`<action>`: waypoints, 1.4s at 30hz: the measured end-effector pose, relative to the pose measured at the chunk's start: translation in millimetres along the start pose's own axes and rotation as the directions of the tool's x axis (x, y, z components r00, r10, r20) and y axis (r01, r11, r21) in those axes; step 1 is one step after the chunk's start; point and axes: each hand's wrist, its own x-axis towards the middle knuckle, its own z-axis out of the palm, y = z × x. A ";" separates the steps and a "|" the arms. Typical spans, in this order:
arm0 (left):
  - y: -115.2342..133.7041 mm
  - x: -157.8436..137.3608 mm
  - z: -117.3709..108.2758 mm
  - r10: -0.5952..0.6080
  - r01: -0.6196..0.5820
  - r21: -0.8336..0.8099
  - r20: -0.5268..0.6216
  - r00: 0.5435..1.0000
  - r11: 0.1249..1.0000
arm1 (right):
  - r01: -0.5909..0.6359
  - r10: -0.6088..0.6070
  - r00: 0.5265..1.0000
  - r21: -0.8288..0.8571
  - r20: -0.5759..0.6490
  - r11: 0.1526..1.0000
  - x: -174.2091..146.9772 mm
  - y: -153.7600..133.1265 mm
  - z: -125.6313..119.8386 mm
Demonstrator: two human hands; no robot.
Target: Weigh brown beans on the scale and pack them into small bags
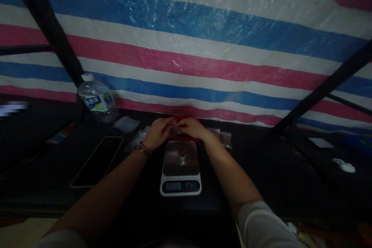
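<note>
While striped tarp backs the black table, left hand and right hand pinch what looks like a clear baggie over a red tray behind the scale

Scale sits toward the table's near edge, seemingly a cup on it, tray just behind; bottle far-edge left, phone before it, bags flanking the tray.
</note>
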 end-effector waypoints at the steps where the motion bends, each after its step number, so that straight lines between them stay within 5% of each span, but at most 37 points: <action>1: -2.5 -0.9 0.4 -0.021 0.021 -0.022 -0.023 1.000 1.000 | -0.005 0.005 1.000 0.017 -0.011 1.000 0.0 0.7 0.0; 4: -15.8 -3.6 4.0 -0.188 0.149 -0.235 -0.152 0.970 0.961 | -0.066 0.075 0.995 0.121 -0.067 0.990 0.1 2.3 -2.8; 7: -28.8 -5.2 9.1 -0.387 0.263 -0.516 -0.147 0.910 0.815 | -0.099 0.120 0.990 0.243 -0.073 0.965 -0.3 3.3 -6.4; 12: -35.8 -2.8 15.0 -0.469 0.297 -0.621 -0.131 0.873 0.725 | -0.052 0.069 0.986 0.109 -0.154 0.993 -1.0 6.1 -8.3; 16: -35.5 -2.3 10.6 -0.431 0.287 -0.468 -0.236 0.871 0.836 | 0.004 -0.005 0.984 -0.006 -0.176 1.000 -0.8 6.0 -8.3; 19: -26.0 -4.1 -0.4 -0.188 0.157 -0.126 -0.297 0.936 0.980 | 0.006 -0.019 0.992 -0.113 -0.122 0.994 -1.4 0.2 -6.4; 21: -14.6 -4.6 -7.0 0.025 -0.018 0.056 -0.139 0.990 0.998 | 0.033 -0.049 0.995 -0.185 -0.083 0.982 -1.5 -5.2 -2.3; 23: -3.0 -4.1 -10.1 0.123 -0.125 0.125 0.021 0.992 0.984 | 0.082 -0.094 0.995 -0.218 -0.045 0.973 -0.9 -9.7 3.3; 28: 4.0 -3.2 -9.0 0.083 -0.093 0.139 0.072 0.994 0.986 | 0.170 -0.169 0.985 -0.123 0.022 0.978 0.1 -15.7 4.2; 32: -5.8 -6.3 -8.0 0.034 -0.036 0.089 0.025 0.999 0.995 | 0.084 -0.085 0.996 -0.054 -0.010 0.995 -11.9 -22.4 -18.2; 35: -8.5 -7.2 -4.7 -0.017 0.017 0.036 0.015 1.000 0.999 | 0.028 -0.026 0.988 -0.015 0.151 0.999 -32.1 -22.8 -29.3; 38: -7.4 -6.0 1.6 -0.070 0.071 -0.058 0.022 0.997 0.996 | 0.023 -0.003 0.957 -0.067 0.291 0.998 -56.8 -14.7 -23.2; 42: -7.4 -5.3 10.4 -0.137 0.142 -0.183 0.038 0.990 0.973 | -0.006 0.033 0.982 -0.142 0.186 0.990 -80.0 -0.8 1.6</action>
